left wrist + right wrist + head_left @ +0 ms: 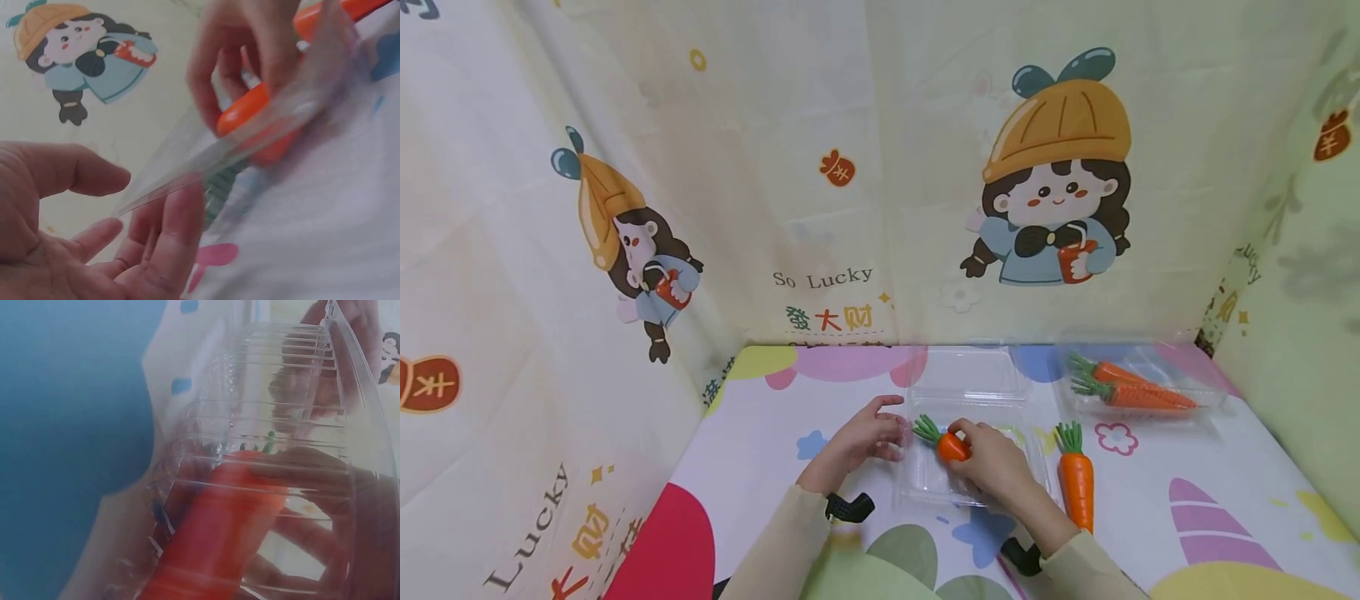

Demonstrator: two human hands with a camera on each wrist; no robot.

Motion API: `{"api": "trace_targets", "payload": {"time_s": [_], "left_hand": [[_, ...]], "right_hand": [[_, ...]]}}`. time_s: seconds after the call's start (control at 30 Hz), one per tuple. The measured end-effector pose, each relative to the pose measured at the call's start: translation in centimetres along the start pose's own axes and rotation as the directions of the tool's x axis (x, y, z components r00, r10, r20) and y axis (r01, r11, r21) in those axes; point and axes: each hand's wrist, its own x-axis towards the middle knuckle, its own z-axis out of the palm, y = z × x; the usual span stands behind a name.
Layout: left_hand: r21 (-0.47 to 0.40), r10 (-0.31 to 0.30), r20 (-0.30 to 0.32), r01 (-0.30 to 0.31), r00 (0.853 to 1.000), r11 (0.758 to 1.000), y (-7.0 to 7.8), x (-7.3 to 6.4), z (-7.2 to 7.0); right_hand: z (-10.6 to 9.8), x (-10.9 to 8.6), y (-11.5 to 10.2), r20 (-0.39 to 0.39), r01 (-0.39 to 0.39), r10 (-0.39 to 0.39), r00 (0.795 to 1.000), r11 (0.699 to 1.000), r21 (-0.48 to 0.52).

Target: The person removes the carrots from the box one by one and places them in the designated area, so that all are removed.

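In the head view, my right hand [996,467] grips an orange toy carrot [952,447] with a green top, low inside a clear plastic box [925,493]. The carrot's top points to the far left, and its tip end is hidden under the hand. The box's clear lid [970,372] lies folded back behind it. My left hand [871,437] is at the box's left side, fingers loosely spread. In the left wrist view its thumb is apart from the rim, while its fingers lie against the wall. Through the plastic, the right wrist view shows the held carrot [209,531].
A loose carrot [1077,483] lies just right of the box. Farther back at the right, a second clear box [1210,408] holds two carrots [1150,397]. Patterned cloth walls [917,208] enclose the table [760,417] at the back and sides.
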Motion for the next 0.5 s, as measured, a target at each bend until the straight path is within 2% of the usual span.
{"api": "trace_targets", "payload": {"time_s": [0.13, 0.3, 0.5], "left_hand": [[0.0, -0.05, 0.037, 0.05, 0.998, 0.999, 0.46, 0.81, -0.49], [0.005, -0.104, 0.089, 0.104, 0.991, 0.995, 0.41, 0.96, -0.6], [-0.024, -0.111, 0.104, 0.115, 0.988, 0.993, 0.42, 1.05, -0.54]], "right_hand": [[0.03, 0.06, -0.11, 0.014, 0.004, -0.004, 1.0, 1.0, -0.008], [0.13, 0.2, -0.22, 0.038, 0.0, 0.001, 0.999, 1.0, -0.02], [-0.05, 0.38, -0.26, 0.063, -0.022, 0.023, 0.998, 1.0, -0.009]]}}
